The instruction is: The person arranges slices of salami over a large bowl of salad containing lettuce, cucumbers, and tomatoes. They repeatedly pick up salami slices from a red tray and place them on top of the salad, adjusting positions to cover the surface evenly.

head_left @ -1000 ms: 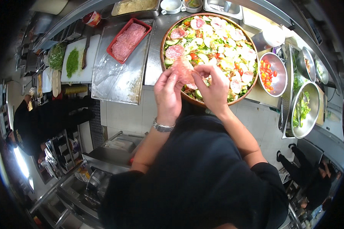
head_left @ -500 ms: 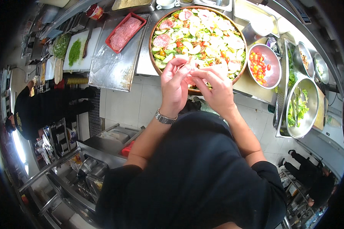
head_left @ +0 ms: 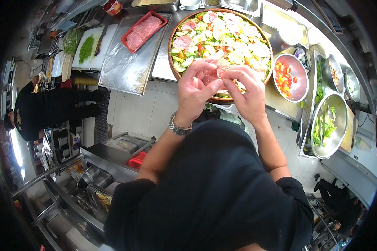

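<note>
Over the near edge of a large round wooden bowl (head_left: 170, 50), my left hand (head_left: 192, 93) and my right hand (head_left: 249, 93) meet at the fingertips. Thin round salami slices (head_left: 211, 76) are pinched between the fingers of my left hand. My right thumb and fingers grip the edge of a slice beside them. How many slices there are, the fingers partly hide. Filling the bowl is a salad (head_left: 215, 39) of greens, cucumber slices and halved tomatoes, with salami rounds laid mostly along its left and far side. Bright light washes out its right part.
Left of the bowl, a red tray of sliced salami (head_left: 143, 33) rests on a metal sheet pan (head_left: 123, 77). Beyond lies a white board (head_left: 107, 48) with chopped herbs and a knife. Rightward stand metal bowls of cut tomatoes (head_left: 284, 79) and lettuce (head_left: 324, 125). Two people are farther off.
My fingers have spread a little and turned, so the salami slices between them show more. The view has shifted slightly, and the bowl appears a bit farther right.
</note>
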Demonstrator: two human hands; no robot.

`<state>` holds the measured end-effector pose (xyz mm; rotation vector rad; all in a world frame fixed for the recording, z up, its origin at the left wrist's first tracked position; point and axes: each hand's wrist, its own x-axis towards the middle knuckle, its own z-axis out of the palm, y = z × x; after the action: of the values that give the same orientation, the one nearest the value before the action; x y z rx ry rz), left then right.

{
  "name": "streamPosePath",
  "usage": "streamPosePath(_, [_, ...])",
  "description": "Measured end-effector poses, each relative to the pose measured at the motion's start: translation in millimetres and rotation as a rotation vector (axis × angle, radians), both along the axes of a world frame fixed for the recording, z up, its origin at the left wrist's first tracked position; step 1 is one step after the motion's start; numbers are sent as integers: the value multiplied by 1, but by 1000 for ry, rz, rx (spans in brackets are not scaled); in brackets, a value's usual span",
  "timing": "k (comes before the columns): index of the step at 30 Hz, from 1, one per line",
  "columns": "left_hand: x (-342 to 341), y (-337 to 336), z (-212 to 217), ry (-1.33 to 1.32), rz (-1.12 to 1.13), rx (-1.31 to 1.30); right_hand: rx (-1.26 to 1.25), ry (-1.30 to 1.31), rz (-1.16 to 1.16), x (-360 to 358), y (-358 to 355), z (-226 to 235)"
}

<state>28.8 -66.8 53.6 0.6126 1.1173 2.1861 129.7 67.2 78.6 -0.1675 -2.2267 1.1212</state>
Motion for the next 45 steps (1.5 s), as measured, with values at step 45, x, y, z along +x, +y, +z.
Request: streamPosePath(45, [-129, -22, -48, 674, 252, -679, -2, -449, 105, -145, 6, -67])
